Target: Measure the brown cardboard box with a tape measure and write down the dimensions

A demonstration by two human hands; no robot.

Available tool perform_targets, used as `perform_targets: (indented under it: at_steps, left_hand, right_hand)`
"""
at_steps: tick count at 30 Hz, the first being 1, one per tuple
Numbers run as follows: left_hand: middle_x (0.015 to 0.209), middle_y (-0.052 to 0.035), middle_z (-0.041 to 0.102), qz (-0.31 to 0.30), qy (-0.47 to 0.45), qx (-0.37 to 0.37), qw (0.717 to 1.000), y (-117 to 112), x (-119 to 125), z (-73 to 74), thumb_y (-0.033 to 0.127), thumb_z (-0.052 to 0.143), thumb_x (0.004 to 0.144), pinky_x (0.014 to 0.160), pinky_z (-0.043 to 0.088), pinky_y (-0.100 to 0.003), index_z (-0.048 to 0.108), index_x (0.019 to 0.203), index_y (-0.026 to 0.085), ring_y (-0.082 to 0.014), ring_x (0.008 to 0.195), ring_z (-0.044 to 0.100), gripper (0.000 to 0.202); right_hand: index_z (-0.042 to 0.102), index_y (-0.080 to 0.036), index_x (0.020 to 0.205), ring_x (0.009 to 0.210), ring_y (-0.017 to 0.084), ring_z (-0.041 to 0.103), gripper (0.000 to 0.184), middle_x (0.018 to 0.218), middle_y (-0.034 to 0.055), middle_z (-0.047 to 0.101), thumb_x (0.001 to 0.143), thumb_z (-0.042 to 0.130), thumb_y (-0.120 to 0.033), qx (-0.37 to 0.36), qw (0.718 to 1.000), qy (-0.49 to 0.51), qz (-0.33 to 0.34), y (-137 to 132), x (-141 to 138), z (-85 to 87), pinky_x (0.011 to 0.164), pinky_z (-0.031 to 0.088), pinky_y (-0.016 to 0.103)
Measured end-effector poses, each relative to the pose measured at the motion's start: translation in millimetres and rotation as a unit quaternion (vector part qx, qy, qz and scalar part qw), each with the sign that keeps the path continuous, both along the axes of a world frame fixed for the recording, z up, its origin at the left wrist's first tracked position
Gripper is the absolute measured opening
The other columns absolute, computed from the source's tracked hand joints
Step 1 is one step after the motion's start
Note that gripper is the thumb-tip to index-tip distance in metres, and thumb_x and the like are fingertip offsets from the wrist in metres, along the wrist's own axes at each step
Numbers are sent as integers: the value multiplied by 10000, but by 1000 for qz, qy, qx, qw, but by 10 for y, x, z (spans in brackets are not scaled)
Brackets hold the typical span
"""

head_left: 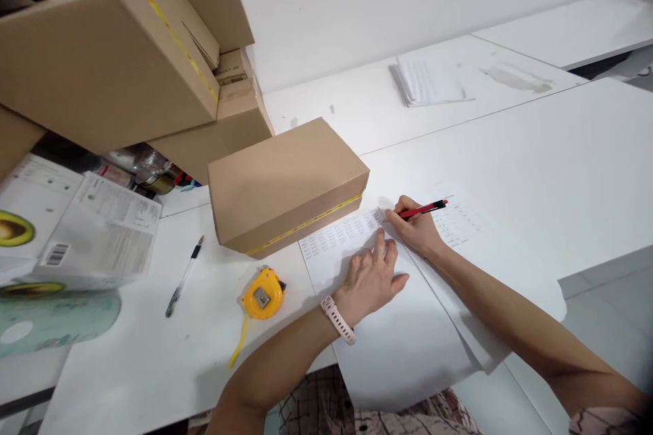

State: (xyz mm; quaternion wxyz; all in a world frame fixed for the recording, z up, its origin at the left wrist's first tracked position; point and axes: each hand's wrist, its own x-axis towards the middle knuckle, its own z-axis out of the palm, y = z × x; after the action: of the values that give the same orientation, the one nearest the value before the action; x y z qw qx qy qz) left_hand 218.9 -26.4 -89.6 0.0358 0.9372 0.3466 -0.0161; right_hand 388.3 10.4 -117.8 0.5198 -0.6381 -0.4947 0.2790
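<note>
– where to look for the red pen [422, 210]?

– in the right hand [415, 228], slanting up and to the right past the knuckles, with the writing end down by the rows at the top of the paper [392, 346].

– and the paper?

– flat on the white table [147, 360], beneath the left hand [368, 280], with a second sheet [462, 221] just to the right, partly under the right forearm [500, 309].

– how to tell the pen?

– by a slim red barrel, black toward the upper end. as for the paper, white, with small handwriting in rows near the top, too small to read, and bare farther down.

– and the grip?

– on the right, thumb and fingers pinched around the pen, low on the barrel. on the left, palm down on the paper, fingers loosely bent and a little apart, thumb out to the right; a pale band [337, 321] at the wrist.

– nearby?

– at the upper left of the paper, a brown box [290, 183] with a yellow strip; left of the left hand, an orange tape measure [262, 294], tongue partly out; farther left, a black-and-clear pen [184, 277].
</note>
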Motion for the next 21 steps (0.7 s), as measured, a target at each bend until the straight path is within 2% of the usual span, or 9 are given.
perform_targets:
  at_steps: [3,6,8,10,14,18,21]
  left_hand:
    - [1606,-221,335,-4,1,0,1000,-6,13,7,538,463,990,742,600,-370,428,1457,101,-251,928,691,640]
    - [1600,-238,337,0,3,-2,1000,-12,39,4,520,478,985,739,605,-366,428,1456,74,-250,920,696,650]
    - [1598,-243,335,6,-3,1,1000,-17,57,-13,520,480,982,731,605,-361,435,1450,71,-244,904,700,649]
    - [1596,-236,340,11,-13,5,1000,-21,72,-37,527,482,977,731,605,-357,445,1442,82,-239,898,704,645]
    - [1577,-231,367,20,-21,12,1000,-25,92,-81,524,493,965,720,604,-355,448,1434,78,-236,879,708,649]
    - [1569,-228,374,24,-27,13,999,-24,100,-104,513,479,968,711,602,-357,445,1423,81,-230,865,706,629]
    - [1578,-207,363,30,-34,2,999,-24,94,-103,495,471,977,703,602,-351,445,1412,100,-215,857,704,589]
  right_hand:
    - [473,-230,681,573,128,399,275,613,-46,438,848,662,-341,27,999,-5,-45,4,61,-28,543,334,280]
    - [611,-239,888,668,165,538,144,780,3,601,896,638,-380,62,994,-76,-49,1,128,-42,620,430,312]
    - [652,-250,1024,812,200,618,151,947,48,657,942,584,-356,92,983,-156,-15,-15,157,-47,733,481,347]
    - [662,-261,1091,922,221,640,195,1039,71,661,985,508,-314,116,966,-227,40,-36,171,-57,809,496,366]
    - [655,-255,1183,996,248,637,288,1114,100,679,1007,427,-250,114,927,-332,133,-50,197,-108,817,509,380]
    - [659,-219,1215,1121,288,601,307,1213,133,680,981,461,-234,110,893,-405,160,-7,224,-181,883,494,414]
    - [663,-214,1239,1202,299,563,332,1249,130,680,958,485,-219,103,885,-426,159,15,222,-199,916,478,420]
